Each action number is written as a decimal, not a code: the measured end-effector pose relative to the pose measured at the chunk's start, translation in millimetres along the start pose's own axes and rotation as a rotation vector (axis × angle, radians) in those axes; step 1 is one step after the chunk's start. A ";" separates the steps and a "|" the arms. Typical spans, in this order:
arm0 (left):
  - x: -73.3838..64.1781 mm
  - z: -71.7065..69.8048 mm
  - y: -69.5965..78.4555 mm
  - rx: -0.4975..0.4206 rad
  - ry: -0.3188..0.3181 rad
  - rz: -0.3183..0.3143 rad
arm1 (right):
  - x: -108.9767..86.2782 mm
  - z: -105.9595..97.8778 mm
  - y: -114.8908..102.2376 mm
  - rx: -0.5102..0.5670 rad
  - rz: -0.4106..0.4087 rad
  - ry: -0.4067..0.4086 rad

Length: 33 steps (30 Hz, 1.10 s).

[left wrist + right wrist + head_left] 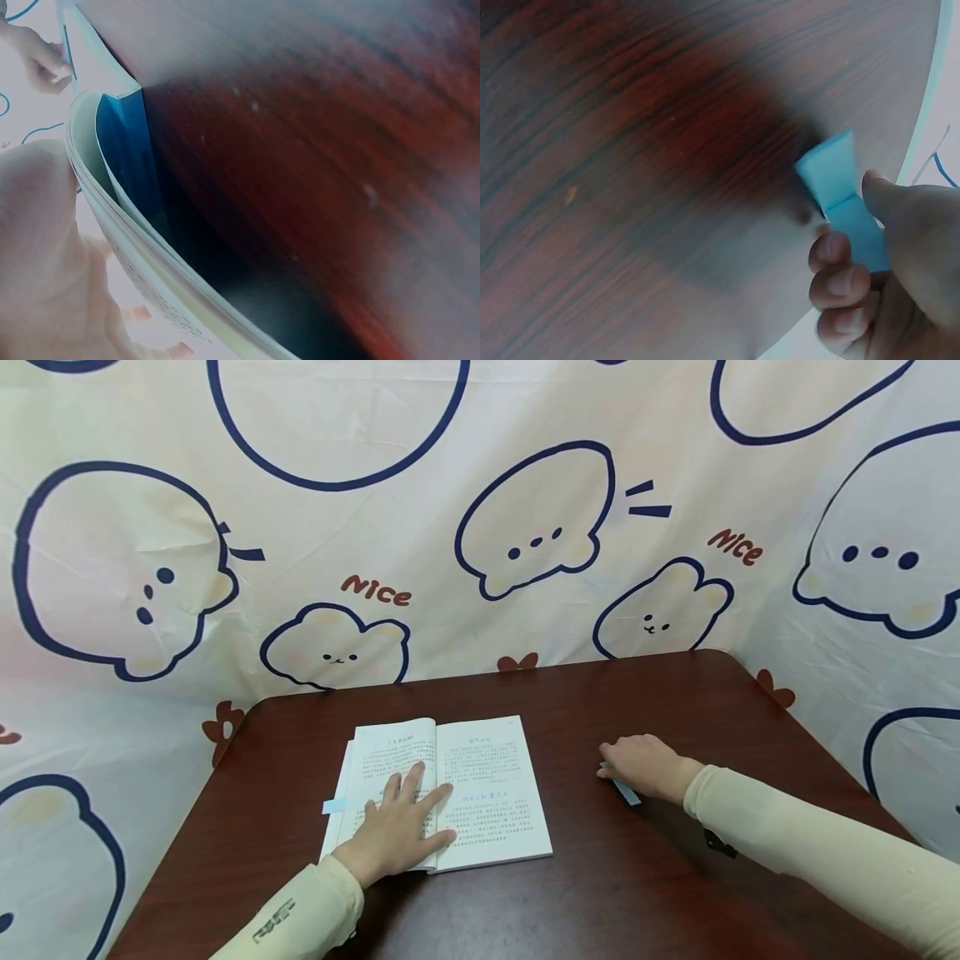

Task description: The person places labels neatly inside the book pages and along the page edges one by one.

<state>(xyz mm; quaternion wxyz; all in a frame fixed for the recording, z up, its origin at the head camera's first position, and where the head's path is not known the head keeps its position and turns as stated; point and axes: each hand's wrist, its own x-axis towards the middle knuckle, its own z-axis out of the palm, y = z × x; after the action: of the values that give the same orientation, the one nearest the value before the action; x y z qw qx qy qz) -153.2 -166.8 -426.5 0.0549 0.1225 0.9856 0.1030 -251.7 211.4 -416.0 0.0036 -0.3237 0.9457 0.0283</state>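
Note:
An open book [491,793] with printed pages lies on the dark wood table. My left hand [393,835] rests across its middle, fingers spread over the left page and the fold. In the left wrist view that hand [37,247] lies over the curved pages, and the blue spine [133,150] shows below them. Right of the book, my right hand [645,766] pinches a light-blue folded strip [625,792] between thumb and curled fingers. The right wrist view has this strip [840,187] creased across its middle, one half sticking out past the fingers, close over the tabletop.
A light-blue tab [333,807] sticks out from the book's left edge. The brown table [585,893] has a rounded far edge against a cloth backdrop [420,535] with cartoon outlines, which also hangs along both sides.

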 end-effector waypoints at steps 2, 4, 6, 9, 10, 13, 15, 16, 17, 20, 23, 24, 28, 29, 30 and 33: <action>-0.1 -0.2 -0.1 -0.003 0.001 0.000 | 0.5 -0.2 0.3 0.007 -0.014 -0.001; -0.2 -0.2 -0.2 -0.005 0.000 0.000 | 0.5 0.5 0.9 0.005 -0.038 0.002; -0.2 0.1 -0.3 -0.006 -0.002 0.000 | 0.3 1.2 1.3 0.003 -0.065 0.003; -0.1 0.2 -0.4 -0.005 -0.002 -0.001 | -0.7 1.4 1.4 -0.007 -0.107 0.005; -0.1 0.1 -0.3 -0.006 -0.001 -0.001 | -1.0 1.2 1.0 -0.016 -0.115 0.004; -0.2 0.0 -0.2 -0.006 0.001 0.000 | -2.4 0.7 -0.7 -0.069 -0.138 0.010; -0.4 -0.1 -0.2 -0.007 0.000 0.001 | -3.5 1.0 -3.1 -0.124 -0.153 0.030; -0.5 -0.1 -0.3 -0.007 0.000 0.002 | -4.1 1.4 -4.5 -0.158 -0.162 0.049; -0.5 0.0 -0.5 -0.007 0.000 0.004 | -4.7 1.6 -5.9 -0.189 -0.171 0.070; -0.7 0.4 -1.0 -0.011 -0.001 0.005 | -5.2 4.2 -8.8 -0.228 -0.162 0.090; -0.6 1.3 -1.3 -0.016 -0.002 0.008 | -4.0 5.5 -7.8 -0.178 -0.114 0.042; -0.6 1.5 -1.2 -0.017 -0.003 0.008 | -3.4 5.5 -6.6 -0.144 -0.093 0.009; -1.2 1.7 -1.4 -0.018 -0.005 0.008 | -0.6 1.6 -1.7 0.025 -0.033 -0.120; -1.4 1.7 -1.5 -0.019 -0.005 0.007 | 0.1 0.5 -0.6 0.075 -0.018 -0.155; -1.5 1.6 -1.6 -0.018 -0.004 0.007 | 0.6 -0.2 0.8 0.127 -0.004 -0.183; -1.7 1.3 -1.9 -0.019 0.000 0.007 | 2.3 -1.9 4.0 0.244 0.022 -0.237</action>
<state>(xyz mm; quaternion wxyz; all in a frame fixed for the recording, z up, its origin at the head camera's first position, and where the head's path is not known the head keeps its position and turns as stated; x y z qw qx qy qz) -151.9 -168.7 -428.0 0.0555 0.1252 0.9841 0.1127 -255.9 213.0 -414.0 0.1541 -0.3048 0.9386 -0.0487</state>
